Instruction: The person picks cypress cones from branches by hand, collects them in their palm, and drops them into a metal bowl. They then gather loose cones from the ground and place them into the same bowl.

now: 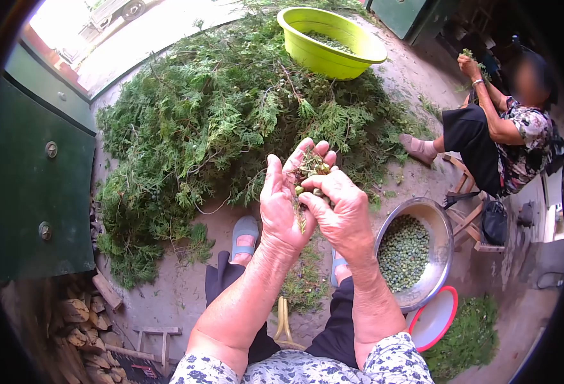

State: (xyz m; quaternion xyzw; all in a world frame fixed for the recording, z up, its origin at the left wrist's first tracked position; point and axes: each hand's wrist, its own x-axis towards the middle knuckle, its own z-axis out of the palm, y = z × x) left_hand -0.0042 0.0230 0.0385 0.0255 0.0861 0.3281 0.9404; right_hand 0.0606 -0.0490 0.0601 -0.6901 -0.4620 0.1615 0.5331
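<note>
My left hand (pixel 285 201) is turned palm up in the middle of the view, its fingers spread a little. On its palm and fingers lies a small heap of green berries and leafy bits (pixel 312 168). Over that palm is my right hand (pixel 342 211), with thumb and forefinger pinched at a green berry of the heap. Beyond both hands spreads a large pile of green conifer branches (pixel 205 121). To the right of my right forearm stands a metal bowl (pixel 444 246) holding many green berries (pixel 405 253).
A yellow-green basin (pixel 323 61) with berries rests on the pile's far edge. At the right a person (pixel 518 134) sits on a wooden stool, holding a sprig. A red-rimmed basin (pixel 435 320) and green clippings (pixel 470 339) lie lower right. Firewood (pixel 83 320) is lower left.
</note>
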